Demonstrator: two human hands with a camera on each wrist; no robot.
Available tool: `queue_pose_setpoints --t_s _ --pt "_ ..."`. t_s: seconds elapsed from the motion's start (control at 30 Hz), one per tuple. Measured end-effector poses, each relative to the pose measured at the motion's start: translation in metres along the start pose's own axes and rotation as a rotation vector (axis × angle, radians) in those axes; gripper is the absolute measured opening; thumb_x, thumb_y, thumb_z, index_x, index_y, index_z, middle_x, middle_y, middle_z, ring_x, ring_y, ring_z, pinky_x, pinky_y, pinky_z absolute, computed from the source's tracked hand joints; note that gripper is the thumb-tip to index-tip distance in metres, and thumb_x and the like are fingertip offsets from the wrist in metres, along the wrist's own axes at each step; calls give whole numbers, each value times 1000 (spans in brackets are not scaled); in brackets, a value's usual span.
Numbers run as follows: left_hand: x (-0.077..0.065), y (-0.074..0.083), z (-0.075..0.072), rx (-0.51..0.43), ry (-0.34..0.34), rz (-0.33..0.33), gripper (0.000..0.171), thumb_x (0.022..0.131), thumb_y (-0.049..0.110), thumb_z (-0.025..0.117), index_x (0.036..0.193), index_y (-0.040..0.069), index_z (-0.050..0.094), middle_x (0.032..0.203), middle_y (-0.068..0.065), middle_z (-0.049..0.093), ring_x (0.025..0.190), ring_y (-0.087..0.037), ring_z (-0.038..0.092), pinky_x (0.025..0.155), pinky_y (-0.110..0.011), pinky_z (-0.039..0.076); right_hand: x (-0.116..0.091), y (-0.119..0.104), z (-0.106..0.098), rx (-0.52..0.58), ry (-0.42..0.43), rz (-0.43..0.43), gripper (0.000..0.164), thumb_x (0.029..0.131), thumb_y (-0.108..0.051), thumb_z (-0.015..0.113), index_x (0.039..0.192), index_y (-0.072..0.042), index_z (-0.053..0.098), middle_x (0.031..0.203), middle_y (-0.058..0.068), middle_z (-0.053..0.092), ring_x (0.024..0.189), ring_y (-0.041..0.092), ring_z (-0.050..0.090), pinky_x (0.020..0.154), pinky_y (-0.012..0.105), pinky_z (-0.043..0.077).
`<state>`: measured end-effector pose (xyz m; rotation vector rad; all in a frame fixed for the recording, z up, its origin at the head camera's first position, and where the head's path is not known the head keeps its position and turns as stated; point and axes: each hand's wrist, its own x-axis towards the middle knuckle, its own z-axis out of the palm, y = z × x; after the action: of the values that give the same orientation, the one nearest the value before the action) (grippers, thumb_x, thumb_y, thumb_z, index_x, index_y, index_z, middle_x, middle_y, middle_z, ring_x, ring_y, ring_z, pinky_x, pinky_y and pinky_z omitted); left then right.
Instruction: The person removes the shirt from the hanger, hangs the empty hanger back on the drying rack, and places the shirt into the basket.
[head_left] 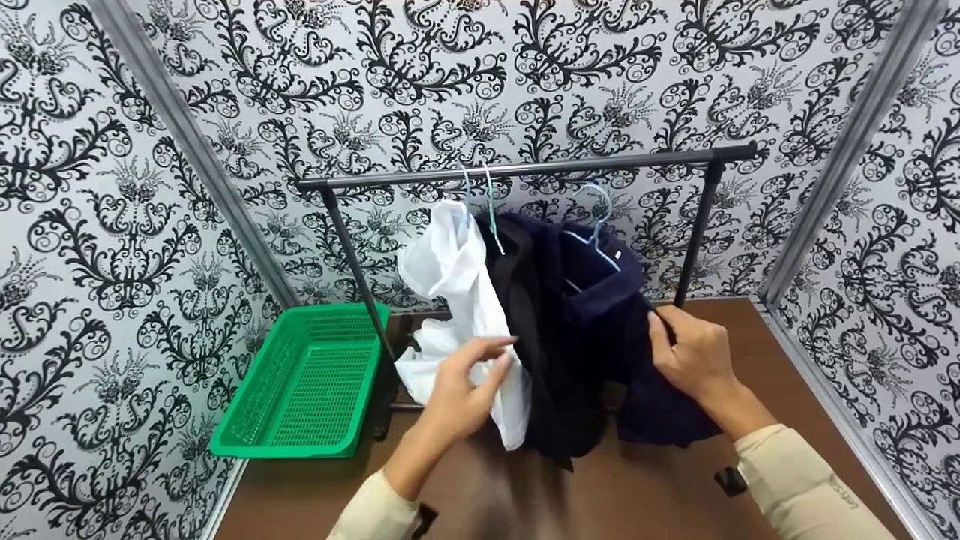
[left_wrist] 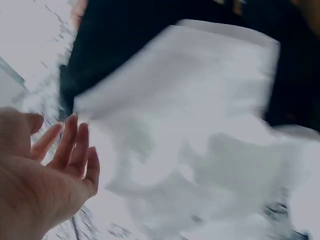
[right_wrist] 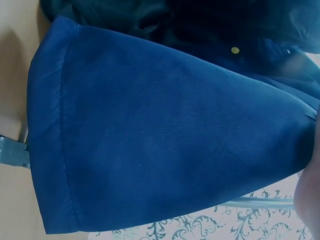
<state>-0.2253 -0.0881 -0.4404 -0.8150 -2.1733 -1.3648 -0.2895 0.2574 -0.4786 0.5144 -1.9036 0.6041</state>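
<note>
My right hand (head_left: 694, 352) pinches the shoulder edge of a navy collared garment (head_left: 600, 300), which has a light-blue hanger (head_left: 600, 244) inside it. That hanger's hook shows just below the bar in the head view. In the right wrist view a wide navy panel (right_wrist: 150, 135) with a stitched hem spreads out from the hand. Relaxed, parted fingers mark my left hand (head_left: 469, 390), close to the front edge of a white garment (head_left: 469, 300). The left wrist view has the same hand (left_wrist: 50, 175) beside the white cloth (left_wrist: 200, 85). Between white and navy hangs a black garment (head_left: 525, 322).
A dark metal clothes rack (head_left: 540, 169) stands on the brown table (head_left: 525, 495), with hanger hooks over its bar. To its left sits a green plastic basket (head_left: 322, 405). Patterned wall panels (head_left: 480, 82) enclose the back and sides.
</note>
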Motion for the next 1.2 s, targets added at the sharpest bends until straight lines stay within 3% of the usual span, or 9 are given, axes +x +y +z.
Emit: queue_pose_setpoints --t_s 0.1,0.23,0.4,0.53,0.67,0.8,1.03,1.13,1.2 --pt "20 24 18 -36 -34 32 22 103 10 68 123 4 75 108 -10 80 97 -21 76 91 -32 61 -1 0 0 0 -10 -5 8 84 -2 71 89 -7 75 71 11 74 51 32 64 48 50 46" --pt "35 48 47 40 -185 -11 31 105 18 67 132 4 70 118 -11 77 111 -23 74 102 -33 58 -1 0 -2 -18 -20 -10 9 84 -2 71 89 -8 75 72 11 74 52 33 65 49 51 47" --pt "29 67 86 185 -366 -183 54 109 37 60 151 2 55 149 -16 62 139 -28 62 119 -39 49 0 2 -2 -35 -16 -37 6 85 -2 70 87 -8 73 70 10 72 51 31 64 48 47 47" --pt "21 65 113 181 -419 -345 77 108 43 60 163 -4 34 169 -28 37 157 -40 42 128 -47 40 -2 2 2 -31 -25 -64 7 88 -4 68 87 -8 73 70 9 71 51 28 63 47 44 48" --pt "21 40 130 160 -305 -453 89 105 38 64 165 -11 20 172 -40 16 164 -51 19 133 -56 27 -5 0 4 -14 -24 -70 6 89 -5 67 87 -7 73 72 9 73 53 29 66 48 45 49" --pt "25 4 134 118 -109 -504 90 102 25 68 163 -16 16 166 -48 18 160 -58 20 132 -61 25 -10 0 2 -7 -43 -62 6 90 -5 68 90 -5 74 77 9 75 61 30 70 53 46 52" --pt "43 -34 101 43 108 -497 76 103 19 65 155 -23 28 159 -46 37 153 -56 37 129 -61 31 -12 3 -4 -7 -114 4 9 91 0 70 98 -4 75 84 12 73 73 32 71 62 49 54" --pt "55 -45 83 -16 193 -444 61 103 18 65 146 -20 44 145 -40 56 141 -51 54 123 -57 41 -13 5 -6 -20 -130 -15 10 91 1 70 98 -4 75 82 12 72 70 31 69 60 49 54" --pt "64 -51 72 -49 229 -366 46 102 15 67 135 -15 56 129 -34 66 125 -47 64 114 -54 49 -13 6 -7 -24 -133 -31 10 90 1 70 97 -4 75 80 12 71 68 31 68 59 48 54"
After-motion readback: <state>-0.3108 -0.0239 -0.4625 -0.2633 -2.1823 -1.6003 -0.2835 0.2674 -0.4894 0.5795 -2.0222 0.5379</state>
